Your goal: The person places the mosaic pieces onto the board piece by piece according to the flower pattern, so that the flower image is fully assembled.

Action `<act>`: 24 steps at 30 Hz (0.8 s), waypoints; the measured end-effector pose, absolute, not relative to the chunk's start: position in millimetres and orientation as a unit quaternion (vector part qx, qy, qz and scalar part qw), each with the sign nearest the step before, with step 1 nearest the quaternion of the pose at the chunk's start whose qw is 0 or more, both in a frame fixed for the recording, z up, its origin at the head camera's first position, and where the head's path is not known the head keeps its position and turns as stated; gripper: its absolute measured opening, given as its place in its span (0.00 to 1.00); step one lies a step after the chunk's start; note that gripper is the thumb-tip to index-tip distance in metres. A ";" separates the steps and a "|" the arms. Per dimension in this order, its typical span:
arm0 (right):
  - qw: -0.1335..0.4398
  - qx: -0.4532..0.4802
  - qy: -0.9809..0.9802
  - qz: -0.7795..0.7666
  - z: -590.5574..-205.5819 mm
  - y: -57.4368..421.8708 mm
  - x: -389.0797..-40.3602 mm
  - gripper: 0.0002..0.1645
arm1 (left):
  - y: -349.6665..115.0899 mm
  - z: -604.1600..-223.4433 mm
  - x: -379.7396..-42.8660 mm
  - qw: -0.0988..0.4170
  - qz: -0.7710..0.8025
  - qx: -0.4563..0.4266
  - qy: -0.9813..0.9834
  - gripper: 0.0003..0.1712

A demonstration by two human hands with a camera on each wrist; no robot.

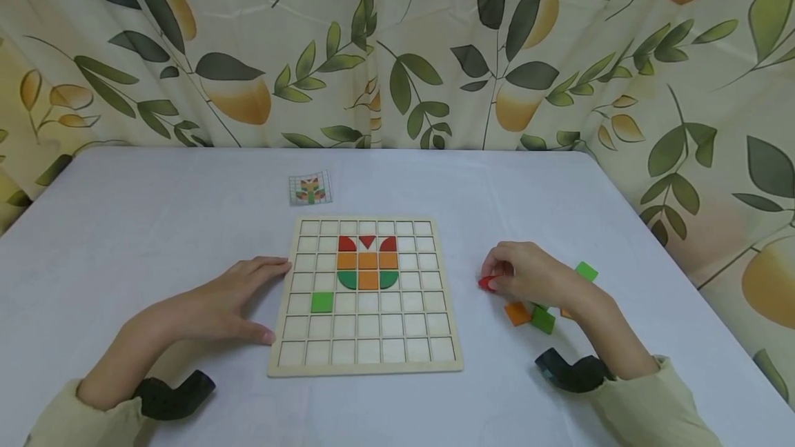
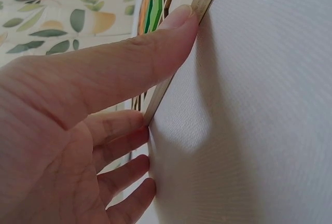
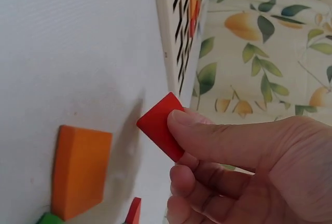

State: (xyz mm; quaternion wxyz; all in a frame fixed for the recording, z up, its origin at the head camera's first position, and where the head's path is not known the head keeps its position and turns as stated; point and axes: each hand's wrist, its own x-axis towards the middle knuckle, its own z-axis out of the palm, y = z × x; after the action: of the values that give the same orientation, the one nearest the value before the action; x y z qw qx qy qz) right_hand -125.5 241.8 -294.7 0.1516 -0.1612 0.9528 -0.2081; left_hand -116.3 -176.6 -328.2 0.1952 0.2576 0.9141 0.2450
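Closest in, two pale sleeves (image 1: 652,405) end at the wrists, with a black curved device (image 1: 177,395) beside the left one. The left hand (image 1: 208,309) has its fingers apart, thumb and fingertips touching the left edge of a wooden grid board (image 1: 366,368). Right of the board, the right hand (image 1: 528,271) pinches a small red tile (image 3: 158,125), its outline partly covered by the thumb. Near that hand lie an orange square tile (image 1: 517,313), a green square tile (image 1: 543,321) and a bright green tile (image 1: 586,271). On the board, a lone light green square (image 1: 321,302) sits left of and below a cluster: green quarter-rounds (image 1: 388,280) flanking an orange square (image 1: 368,281), a row of three orange squares (image 1: 368,261), and a red triangle (image 1: 367,242) between red quarter-rounds (image 1: 346,245). Beyond lies a small pattern card (image 1: 310,188), and behind the white-covered table (image 1: 186,212) hangs a leaf-and-fruit-print curtain (image 1: 422,73)
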 end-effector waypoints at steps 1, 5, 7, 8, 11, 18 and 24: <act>0.147 -0.165 0.952 -0.210 -293.3 241.2 -125.3 0.04 | -176.4 -328.1 -116.3 0.195 0.244 0.257 0.914 0.58; 0.137 -0.174 0.951 -0.217 -287.5 236.2 -123.7 0.04 | -175.9 -327.7 -116.3 0.196 0.243 0.256 0.915 0.58; 0.135 -0.176 0.949 -0.222 -285.1 232.8 -122.3 0.04 | -176.0 -327.4 -116.0 0.195 0.245 0.258 0.914 0.58; 0.135 -0.177 0.948 -0.226 -283.6 230.5 -121.5 0.04 | -176.3 -327.4 -115.7 0.195 0.246 0.259 0.913 0.58; 0.131 -0.184 0.946 -0.233 -280.3 223.4 -119.9 0.04 | -176.8 -327.5 -115.5 0.194 0.247 0.263 0.912 0.58; 0.123 -0.204 0.937 -0.256 -276.1 205.0 -116.8 0.05 | -177.4 -328.3 -116.1 0.194 0.248 0.266 0.911 0.58; 0.115 -0.215 0.928 -0.282 -274.8 188.1 -113.9 0.06 | -177.3 -329.6 -116.8 0.190 0.245 0.268 0.912 0.59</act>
State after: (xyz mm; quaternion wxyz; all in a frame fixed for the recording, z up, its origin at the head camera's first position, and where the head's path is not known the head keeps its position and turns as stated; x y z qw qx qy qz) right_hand -113.9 188.1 -274.8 0.1152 -0.2149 0.9280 -0.2816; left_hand -116.8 -177.3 -329.6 0.1901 0.2680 0.9122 0.2447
